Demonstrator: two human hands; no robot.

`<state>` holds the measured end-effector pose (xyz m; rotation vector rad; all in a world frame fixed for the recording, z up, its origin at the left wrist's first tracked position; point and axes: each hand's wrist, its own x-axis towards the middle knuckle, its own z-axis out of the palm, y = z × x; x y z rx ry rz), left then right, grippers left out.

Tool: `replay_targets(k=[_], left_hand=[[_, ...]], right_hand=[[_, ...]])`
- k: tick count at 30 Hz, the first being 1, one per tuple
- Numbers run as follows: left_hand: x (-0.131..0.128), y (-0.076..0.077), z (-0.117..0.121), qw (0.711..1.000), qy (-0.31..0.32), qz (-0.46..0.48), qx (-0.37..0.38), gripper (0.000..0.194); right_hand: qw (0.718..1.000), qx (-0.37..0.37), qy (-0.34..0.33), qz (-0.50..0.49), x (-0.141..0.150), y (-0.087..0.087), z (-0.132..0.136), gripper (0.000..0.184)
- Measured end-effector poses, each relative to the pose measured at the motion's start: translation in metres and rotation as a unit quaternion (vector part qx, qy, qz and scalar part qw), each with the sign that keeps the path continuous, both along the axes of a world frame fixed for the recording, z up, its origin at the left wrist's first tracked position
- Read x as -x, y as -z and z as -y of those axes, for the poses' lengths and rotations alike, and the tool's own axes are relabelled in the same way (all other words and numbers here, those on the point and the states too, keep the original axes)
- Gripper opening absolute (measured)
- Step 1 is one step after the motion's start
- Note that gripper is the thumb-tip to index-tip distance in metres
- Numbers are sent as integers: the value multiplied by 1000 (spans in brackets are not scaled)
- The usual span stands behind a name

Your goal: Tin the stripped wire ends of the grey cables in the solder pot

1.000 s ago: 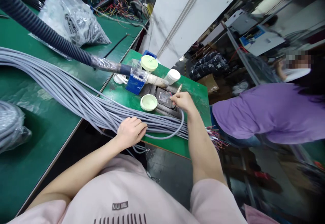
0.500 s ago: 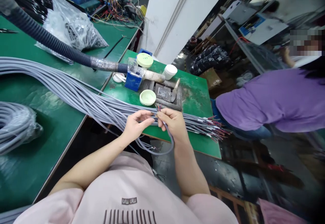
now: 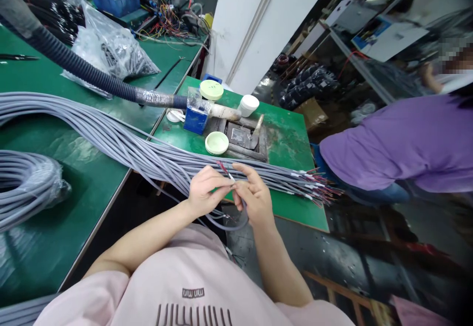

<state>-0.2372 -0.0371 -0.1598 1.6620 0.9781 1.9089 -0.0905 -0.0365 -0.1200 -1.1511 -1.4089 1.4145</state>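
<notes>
Between the fingers of my right hand (image 3: 254, 195) is the end of a grey cable (image 3: 242, 221), which loops down below the hand. Thin red and dark wires (image 3: 222, 166) with a white piece at their base stick up from that end. My left hand (image 3: 209, 190) is closed, thumb and forefinger pinching at the cable end and meeting my right fingertips. Just beyond both hands lies a thick bundle of grey cables (image 3: 155, 156), its stripped, multicoloured wire ends (image 3: 320, 183) at the right. Behind the bundle sits a solder pot (image 3: 240, 136) with a scraper (image 3: 257, 131) resting on it.
A pale green dish (image 3: 217, 143), a blue box (image 3: 195, 120) and a white cup (image 3: 248, 105) stand around the pot. A ribbed hose (image 3: 92, 72) crosses from the upper left. A coiled cable (image 3: 25, 183) lies at left. A person in purple (image 3: 388, 148) is at the right.
My right hand came back from the pot with the cable end, leaving the scraper there. My left hand lifted off the bundle, and its fingers have since closed at the cable end.
</notes>
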Motion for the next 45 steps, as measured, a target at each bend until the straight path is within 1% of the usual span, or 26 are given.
replay_targets(k=[1,2,4,5,7,9,11,12,15,17,19,21,23,25,29,31,32,34,36,38,39,41,42,43,44,45], left_hand=[[-1,1,1,1000,8,4,2,9],[-4,3,2,999,11,34,26,10],[-8,7,2,984,33,132,116,20],[-11,8,2,968,62,180,165,29],[-14,10,3,925,157,235,253,39],[-16,9,5,874,277,248,312,45],[-15,7,6,838,355,248,333,48],[-14,6,7,832,370,245,333,47],[-12,2,9,850,358,213,323,41],[-11,1,10,853,361,177,332,41],[-12,1,12,849,376,145,341,43],[-13,1,14,844,392,126,345,45],[-12,1,16,842,401,123,340,45],[-11,2,17,843,396,132,339,44],[-5,4,18,860,339,171,341,39],[-2,5,17,857,322,205,347,37],[0,5,16,850,318,227,354,37],[2,5,13,831,310,272,374,37],[3,4,10,812,299,313,390,38],[4,1,7,800,299,344,390,38],[3,0,6,796,303,353,387,38],[2,-3,4,792,316,351,386,39],[3,-4,3,797,317,339,386,40],[4,-6,3,811,310,316,383,40],[6,-7,2,836,289,280,372,39],[10,-8,2,873,251,233,348,37]], right_hand=[[1000,-4,14,-10,1,1,3,46],[999,-9,27,-20,2,2,5,47],[998,-15,50,-39,5,3,8,48],[997,-14,55,-46,7,3,10,49],[997,-4,56,-55,10,5,12,51],[998,8,46,-53,10,8,14,52],[1000,9,16,-23,4,9,12,49],[1000,0,-4,7,0,8,10,44],[992,-55,-45,107,-16,-2,-3,26],[984,-81,-65,144,-23,-12,-14,18],[979,-74,-106,159,-25,-23,-23,16],[975,-47,-147,161,-21,-31,-29,16],[976,-40,-160,145,-14,-34,-32,16],[981,-66,-140,120,-9,-31,-34,17],[989,-111,-75,62,-5,-14,-36,13],[988,-139,-46,54,-6,-4,-35,11],[984,-165,-26,59,-7,0,-34,10],[965,-249,12,82,-10,5,-29,14],[924,-364,15,112,-14,8,-23,26],[870,-467,-28,156,-17,10,-17,39],[843,-504,-56,182,-17,11,-15,42],[797,-551,-96,229,-18,14,-14,40],[781,-565,-105,244,-18,15,-15,38],[772,-574,-105,252,-19,15,-18,36],[769,-579,-95,254,-19,14,-23,36],[772,-580,-74,250,-20,12,-29,36]])
